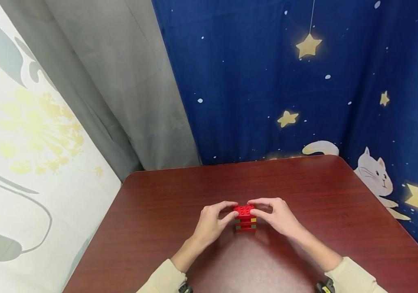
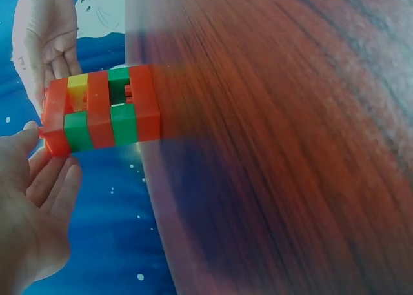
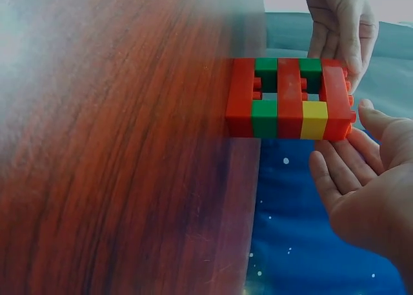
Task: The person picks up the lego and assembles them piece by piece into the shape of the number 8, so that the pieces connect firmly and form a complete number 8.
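A small tower of toy building bricks stands on the table, with three long red bricks parted by short ones at the ends. On top lies a studded red brick (image 1: 244, 210). My left hand (image 1: 210, 224) pinches its left end, thumb at the near corner and fingertips at the far one. At the right end my right hand (image 1: 280, 217) pinches it in the same way. Two green bricks (image 2: 79, 132) sit on the left side, seen in the left wrist view. On the right side are a yellow brick (image 3: 314, 119) and a lower green brick (image 3: 264, 119).
The dark red wooden table (image 1: 165, 199) spreads around the tower. Behind it hang a grey curtain (image 1: 121, 73) and a blue curtain (image 1: 245, 81) with stars and a cat. A white patterned cloth (image 1: 66, 134) hangs along the left side.
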Available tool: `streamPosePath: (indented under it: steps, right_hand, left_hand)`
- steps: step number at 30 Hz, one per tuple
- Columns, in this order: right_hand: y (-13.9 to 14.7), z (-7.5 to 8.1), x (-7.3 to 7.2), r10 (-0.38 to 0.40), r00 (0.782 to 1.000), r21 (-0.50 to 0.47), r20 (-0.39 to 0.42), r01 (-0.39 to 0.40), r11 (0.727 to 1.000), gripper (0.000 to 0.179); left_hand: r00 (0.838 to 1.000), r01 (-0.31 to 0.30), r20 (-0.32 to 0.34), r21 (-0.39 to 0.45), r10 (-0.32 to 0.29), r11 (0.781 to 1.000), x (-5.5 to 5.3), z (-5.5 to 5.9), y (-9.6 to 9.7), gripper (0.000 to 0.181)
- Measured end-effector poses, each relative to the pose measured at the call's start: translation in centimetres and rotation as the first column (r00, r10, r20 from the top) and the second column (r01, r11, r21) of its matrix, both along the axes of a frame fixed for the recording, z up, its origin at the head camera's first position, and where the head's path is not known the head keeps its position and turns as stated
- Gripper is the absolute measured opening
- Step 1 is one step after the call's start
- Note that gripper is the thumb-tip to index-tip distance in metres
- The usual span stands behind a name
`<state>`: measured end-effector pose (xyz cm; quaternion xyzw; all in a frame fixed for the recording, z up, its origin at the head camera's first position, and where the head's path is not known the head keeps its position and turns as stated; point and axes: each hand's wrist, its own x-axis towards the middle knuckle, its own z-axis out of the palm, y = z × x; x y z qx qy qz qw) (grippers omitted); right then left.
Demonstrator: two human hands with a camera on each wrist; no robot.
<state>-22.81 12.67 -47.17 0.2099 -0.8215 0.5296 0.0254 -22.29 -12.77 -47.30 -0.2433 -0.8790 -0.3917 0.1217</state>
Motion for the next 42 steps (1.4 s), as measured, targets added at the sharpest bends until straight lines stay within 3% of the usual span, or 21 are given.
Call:
streamPosePath:
  steps: [9,16,21,26,31,36,39,42]
  right_hand:
    - [0.1,-0.6,0.0,-0.001,0.997,-0.021,-0.076,-0.001,1.000,0.031]
    - [0.1,-1.2,0.2,-0.023,0.993,-0.013,-0.115,0.022,1.000,0.029]
    - [0.0,-1.3,0.1,-0.030,0.991,-0.008,-0.131,0.030,1.000,0.029]
    - [0.1,-1.4,-0.1,-0.006,0.995,-0.022,-0.100,0.003,1.000,0.031]
    - [0.4,-1.1,-0.5,0.026,0.998,-0.010,-0.050,-0.026,1.000,0.033]
    - [0.6,-0.7,-0.4,0.028,0.999,-0.043,-0.020,-0.028,0.999,0.042]
    - [0.5,-0.7,0.0,0.000,1.000,-0.116,-0.014,-0.001,0.993,0.051]
    - [0.3,-1.1,0.6,-0.035,0.999,-0.121,-0.033,0.031,0.992,0.059]
  left_hand:
    - [1.000,0.023,-0.003,0.067,-0.023,0.997,-0.2,-0.5,0.4,0.031]
    - [0.997,0.026,-0.073,0.015,-0.025,1.000,-0.1,-1.1,0.7,0.033]
    - [0.996,0.016,-0.089,0.009,-0.015,1.000,-0.2,-1.4,0.8,0.034]
    - [0.995,0.020,-0.098,-0.006,-0.020,1.000,-0.3,-1.5,0.6,0.034]
    - [0.992,0.001,-0.128,-0.079,-0.012,0.997,-0.2,-1.1,0.4,0.035]
    - [0.994,-0.027,-0.105,-0.106,0.015,0.994,0.2,-0.7,0.2,0.046]
    - [0.996,-0.057,-0.079,-0.104,0.049,0.993,0.7,-0.6,0.1,0.060]
    - [0.993,-0.086,-0.084,-0.117,0.076,0.989,1.2,-0.8,0.2,0.072]
